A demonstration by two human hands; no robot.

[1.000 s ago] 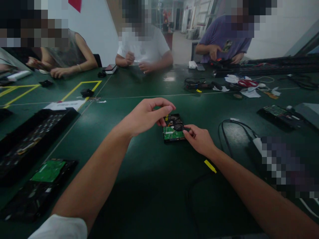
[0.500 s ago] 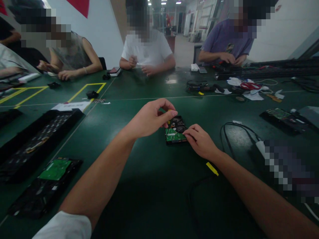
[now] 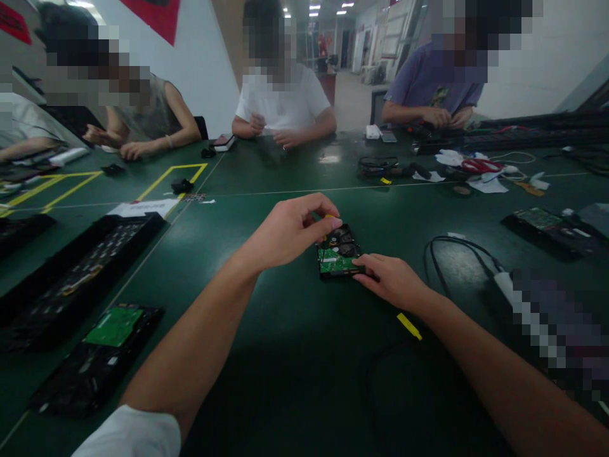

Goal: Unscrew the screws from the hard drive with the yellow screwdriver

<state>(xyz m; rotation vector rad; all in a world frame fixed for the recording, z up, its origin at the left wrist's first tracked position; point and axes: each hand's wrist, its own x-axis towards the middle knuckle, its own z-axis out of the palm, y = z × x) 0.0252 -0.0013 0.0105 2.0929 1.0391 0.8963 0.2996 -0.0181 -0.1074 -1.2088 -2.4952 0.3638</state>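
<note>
Green spreads over the worktop (image 3: 266,317), and at its left a long black tray (image 3: 95,304) runs slantwise from near to far. Just on its near side lies the left drive (image 3: 95,365), with a green panel showing at its far end. Paper (image 3: 145,207) sits by the tray's far end; past it, yellow tape (image 3: 189,166) marks an outline, and a black block (image 3: 182,185) rests on or just inside it. A person in a grey top (image 3: 147,108) sits at the far left. The left hand (image 3: 299,228) is over the far left side of the drive (image 3: 349,238), thumb and finger pinching a small yellow piece (image 3: 328,217), mostly hidden. A person in a white shirt (image 3: 295,95) sits beyond. The drive lies flat in the middle, its green board (image 3: 330,260) on the near side. The right hand (image 3: 399,279) grips its near right corner between slightly parted fingertips. A yellow tag (image 3: 409,326) lies just beside the right forearm. Farther right are a person in a purple top (image 3: 428,76), a red cord (image 3: 480,165) and the right drive (image 3: 552,231).
</note>
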